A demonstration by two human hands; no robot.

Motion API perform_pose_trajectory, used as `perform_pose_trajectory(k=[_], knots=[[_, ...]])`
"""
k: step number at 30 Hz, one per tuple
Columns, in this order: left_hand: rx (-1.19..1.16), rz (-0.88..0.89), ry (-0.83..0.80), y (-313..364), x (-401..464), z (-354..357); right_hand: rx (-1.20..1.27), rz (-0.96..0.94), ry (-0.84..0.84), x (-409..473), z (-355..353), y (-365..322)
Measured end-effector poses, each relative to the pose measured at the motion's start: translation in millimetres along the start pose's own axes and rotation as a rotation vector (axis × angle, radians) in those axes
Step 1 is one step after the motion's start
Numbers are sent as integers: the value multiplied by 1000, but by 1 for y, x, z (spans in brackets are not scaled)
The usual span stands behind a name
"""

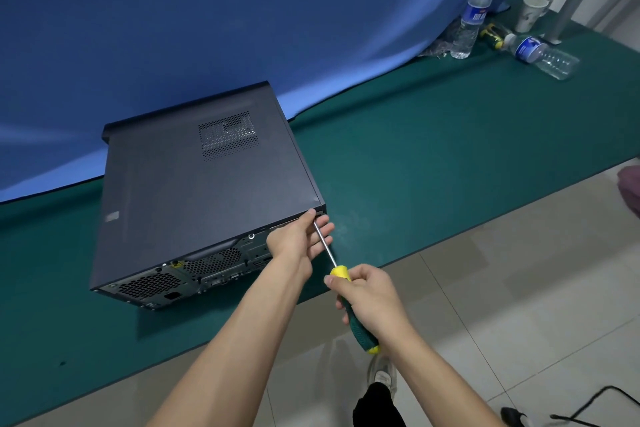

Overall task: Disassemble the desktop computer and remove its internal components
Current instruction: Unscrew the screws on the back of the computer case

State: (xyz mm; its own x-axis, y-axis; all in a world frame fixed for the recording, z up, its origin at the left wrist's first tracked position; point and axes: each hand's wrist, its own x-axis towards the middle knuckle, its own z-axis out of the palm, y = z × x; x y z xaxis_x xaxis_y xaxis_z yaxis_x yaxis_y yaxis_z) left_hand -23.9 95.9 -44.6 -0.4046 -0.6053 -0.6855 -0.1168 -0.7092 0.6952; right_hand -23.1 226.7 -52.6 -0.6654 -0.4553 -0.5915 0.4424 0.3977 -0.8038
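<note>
A dark grey desktop computer case [194,184] lies on its side on the green table mat [433,163], its rear panel with vents and ports facing me. My right hand [367,298] grips the green and yellow handle of a screwdriver [343,281]. The metal shaft points up to the case's rear right corner. My left hand [301,239] is at that corner, fingers around the shaft near its tip, thumb on the case's top edge. The tip itself is hidden behind my fingers.
A blue cloth [207,28] hangs behind the case. At the far right of the table stand a water bottle [472,17] and a paper cup [531,12], with another bottle [543,55] lying flat. Tiled floor [519,288] runs below the table edge.
</note>
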Motion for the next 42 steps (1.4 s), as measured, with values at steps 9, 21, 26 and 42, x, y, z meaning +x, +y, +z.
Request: perform_pose_trajectory(k=[9, 21, 26, 42], knots=[[-61, 62, 45, -9, 3, 1, -329, -81, 114, 10, -9, 5], [138, 309, -71, 38, -25, -17, -384, -248, 197, -3, -12, -38], [531, 585, -174, 70, -56, -30, -232, -439, 144, -22, 0, -91], [1135, 1180, -117, 146, -57, -54, -45, -417, -78, -5, 58, -177]])
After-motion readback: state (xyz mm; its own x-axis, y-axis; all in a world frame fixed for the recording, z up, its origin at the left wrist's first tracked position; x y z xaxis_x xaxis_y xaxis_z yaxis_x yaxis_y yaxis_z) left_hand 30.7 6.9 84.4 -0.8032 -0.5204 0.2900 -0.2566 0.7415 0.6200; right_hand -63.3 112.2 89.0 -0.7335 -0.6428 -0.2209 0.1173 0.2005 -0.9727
